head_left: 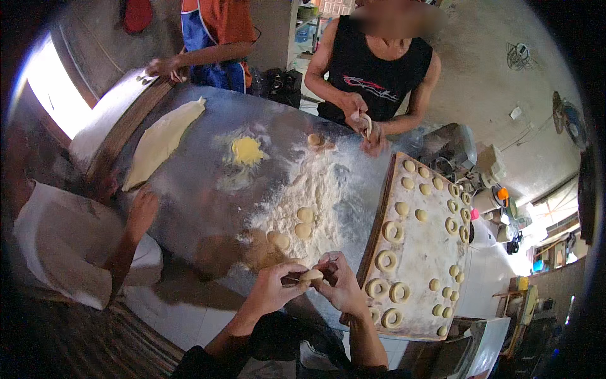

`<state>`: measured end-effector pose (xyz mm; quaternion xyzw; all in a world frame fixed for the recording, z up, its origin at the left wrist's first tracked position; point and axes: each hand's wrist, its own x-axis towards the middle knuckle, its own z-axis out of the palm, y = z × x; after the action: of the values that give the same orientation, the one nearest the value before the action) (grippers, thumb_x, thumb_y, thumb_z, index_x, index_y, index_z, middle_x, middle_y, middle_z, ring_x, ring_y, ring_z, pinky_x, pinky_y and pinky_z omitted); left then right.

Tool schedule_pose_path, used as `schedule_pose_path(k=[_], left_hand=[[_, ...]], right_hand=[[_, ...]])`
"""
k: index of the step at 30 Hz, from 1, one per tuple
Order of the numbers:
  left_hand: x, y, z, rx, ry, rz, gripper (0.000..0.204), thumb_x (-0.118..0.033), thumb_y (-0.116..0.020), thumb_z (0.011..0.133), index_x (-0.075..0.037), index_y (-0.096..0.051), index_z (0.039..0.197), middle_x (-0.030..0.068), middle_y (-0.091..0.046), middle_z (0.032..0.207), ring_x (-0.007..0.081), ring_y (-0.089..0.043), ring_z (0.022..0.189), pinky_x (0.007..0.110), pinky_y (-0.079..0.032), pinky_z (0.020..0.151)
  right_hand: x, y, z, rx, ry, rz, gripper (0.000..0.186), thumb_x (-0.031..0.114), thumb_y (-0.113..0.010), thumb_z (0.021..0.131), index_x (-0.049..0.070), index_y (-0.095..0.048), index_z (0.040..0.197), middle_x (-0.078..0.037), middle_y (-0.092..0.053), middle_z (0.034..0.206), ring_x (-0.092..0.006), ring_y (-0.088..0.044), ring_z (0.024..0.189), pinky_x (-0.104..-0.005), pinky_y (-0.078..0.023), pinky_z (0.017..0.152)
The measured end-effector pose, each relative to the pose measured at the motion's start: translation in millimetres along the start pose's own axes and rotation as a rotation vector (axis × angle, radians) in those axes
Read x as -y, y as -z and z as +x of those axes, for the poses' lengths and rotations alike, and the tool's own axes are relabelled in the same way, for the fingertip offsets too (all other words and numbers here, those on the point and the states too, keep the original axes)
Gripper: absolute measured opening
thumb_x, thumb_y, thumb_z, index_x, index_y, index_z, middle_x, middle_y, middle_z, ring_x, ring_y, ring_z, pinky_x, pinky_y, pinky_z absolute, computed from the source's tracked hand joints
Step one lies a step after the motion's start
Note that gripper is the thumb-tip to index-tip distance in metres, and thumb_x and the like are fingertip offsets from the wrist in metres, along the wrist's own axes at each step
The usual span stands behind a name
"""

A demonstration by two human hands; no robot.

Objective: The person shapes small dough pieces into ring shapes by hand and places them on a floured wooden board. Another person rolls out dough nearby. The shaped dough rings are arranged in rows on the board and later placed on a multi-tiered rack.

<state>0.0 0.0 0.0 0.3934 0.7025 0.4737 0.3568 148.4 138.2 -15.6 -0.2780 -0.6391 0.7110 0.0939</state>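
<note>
Between my two hands, just above the near edge of the metal table (189,151), is a small pale piece of dough (311,275). The fingers of my left hand (278,287) pinch it from one side, while those of my right hand (341,284) grip the other side. Whether the piece has a hole through it I cannot tell. Beyond my hands, a patch of loose flour (303,189) covers the tabletop. Several round dough pieces (304,231) lie on its near part, and one dough ball (315,139) sits at its far end.
To the right, a floured wooden board (410,259) carries several dough rings (386,260) and dough balls (409,165). Yellow fat or dough (247,151) and a long dough sheet (165,142) lie left. Across the table, a person in black (379,76) handles a dough ring (366,123); others stand leftward.
</note>
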Motion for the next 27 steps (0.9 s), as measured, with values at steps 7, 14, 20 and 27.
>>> schedule_pose_path(k=[7, 14, 20, 27], left_hand=[[-5.2, 12.3, 14.9, -0.225, -0.135, 0.241, 0.029, 0.002, -0.07, 0.076, 0.002, -0.058, 0.102, 0.0128, -0.062, 0.086, 0.0263, -0.066, 0.082, 0.038, -0.053, 0.073], [18.7, 2.3, 35.5, -0.405, -0.403, -0.111, 0.052, 0.012, -0.053, 0.08, 0.0, -0.04, 0.129, 0.0112, -0.056, 0.089, 0.0279, -0.06, 0.087, 0.041, -0.048, 0.088], [2.7, -5.7, 31.9, -0.033, -0.518, -1.384, 0.034, -0.007, -0.058, 0.092, -0.007, -0.041, 0.12, 0.005, -0.05, 0.081, 0.0134, -0.055, 0.074, 0.028, -0.049, 0.075], [7.7, -11.5, 39.9, -0.525, -0.204, -0.452, 0.036, -0.036, -0.036, 0.106, -0.002, -0.048, 0.112, 0.0064, -0.053, 0.081, 0.0154, -0.049, 0.073, 0.03, -0.041, 0.066]], right_hand=[[-3.3, -51.8, 65.4, -0.469, 0.371, -0.596, 0.053, 0.006, -0.072, 0.079, 0.004, -0.047, 0.126, -0.014, -0.058, 0.104, -0.0234, -0.061, 0.096, -0.0346, -0.049, 0.084], [-6.9, -49.2, 52.5, 0.092, 0.274, 0.675, 0.047, 0.019, -0.058, 0.086, 0.006, -0.047, 0.13, -0.007, -0.059, 0.095, -0.0197, -0.059, 0.091, -0.032, -0.048, 0.081], [13.2, -56.3, 34.4, -0.017, 0.029, 1.104, 0.044, 0.032, -0.052, 0.086, 0.008, -0.049, 0.122, -0.007, -0.059, 0.084, -0.0207, -0.058, 0.082, -0.033, -0.046, 0.076], [26.3, -55.9, 19.0, -0.169, 0.298, 0.461, 0.056, 0.048, -0.042, 0.102, 0.006, -0.039, 0.139, -0.006, -0.055, 0.089, -0.0181, -0.053, 0.08, -0.0306, -0.043, 0.082]])
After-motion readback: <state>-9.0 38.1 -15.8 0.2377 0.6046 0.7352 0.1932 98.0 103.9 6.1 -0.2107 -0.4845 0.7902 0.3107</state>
